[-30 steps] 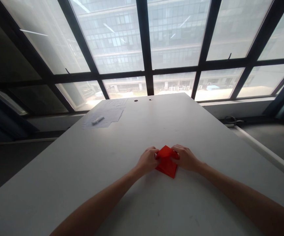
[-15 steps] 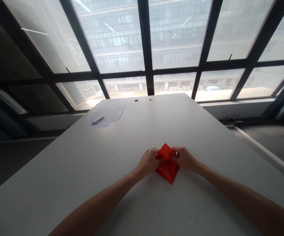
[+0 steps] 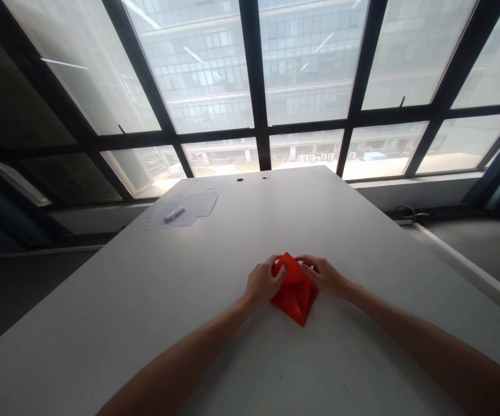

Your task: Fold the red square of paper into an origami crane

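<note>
A folded piece of red origami paper lies on the white table in front of me, one point toward me and one away. Creases fan out across its near half. My left hand grips its left edge, with the thumb on top and the fingers behind or under it. From the other side, my right hand pinches the upper right edge between thumb and curled fingers. The fingertips beneath the paper are partly hidden.
Printed sheets lie at the table's far left, with a white marker-like tube on them. Two small holes pierce the far end of the white table. Large dark-framed windows rise behind it.
The far flap of the red paper has tilted slightly left. My left thumb has moved up onto it, and my right fingers have shifted along the right edge.
</note>
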Available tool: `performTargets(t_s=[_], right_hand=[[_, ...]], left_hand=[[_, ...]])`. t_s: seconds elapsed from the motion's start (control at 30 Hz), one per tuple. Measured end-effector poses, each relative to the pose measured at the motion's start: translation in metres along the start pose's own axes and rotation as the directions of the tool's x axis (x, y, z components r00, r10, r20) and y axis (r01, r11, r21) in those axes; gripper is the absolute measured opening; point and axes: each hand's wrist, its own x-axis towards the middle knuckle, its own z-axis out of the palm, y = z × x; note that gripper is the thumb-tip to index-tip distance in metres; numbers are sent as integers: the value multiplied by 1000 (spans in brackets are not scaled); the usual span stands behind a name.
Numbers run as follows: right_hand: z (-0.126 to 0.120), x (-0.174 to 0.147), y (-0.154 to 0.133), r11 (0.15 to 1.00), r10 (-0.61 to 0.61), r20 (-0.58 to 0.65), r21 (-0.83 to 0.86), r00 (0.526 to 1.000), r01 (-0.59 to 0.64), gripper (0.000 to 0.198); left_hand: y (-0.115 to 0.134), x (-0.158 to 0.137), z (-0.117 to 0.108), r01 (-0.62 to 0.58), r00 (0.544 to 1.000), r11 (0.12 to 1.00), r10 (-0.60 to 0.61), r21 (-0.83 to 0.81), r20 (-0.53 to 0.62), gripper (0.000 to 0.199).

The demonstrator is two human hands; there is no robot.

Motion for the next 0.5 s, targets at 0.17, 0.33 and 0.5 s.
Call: performTargets(t_s=[0.17,0.33,0.5], right_hand=[[-28,-11,0,986,-118,254,144,960,83,57],[-36,-11,3,988,-80,352,155,932,26,56],[-12,-2,5,996,25,191,84,981,-42,39]], left_hand=[[2,-2,3,-4,1000,996,6,91,-22,37],[4,-2,4,-1,1000,987,4,160,-17,44],[7,-1,7,18,1000,985,-18,173,-6,57]])
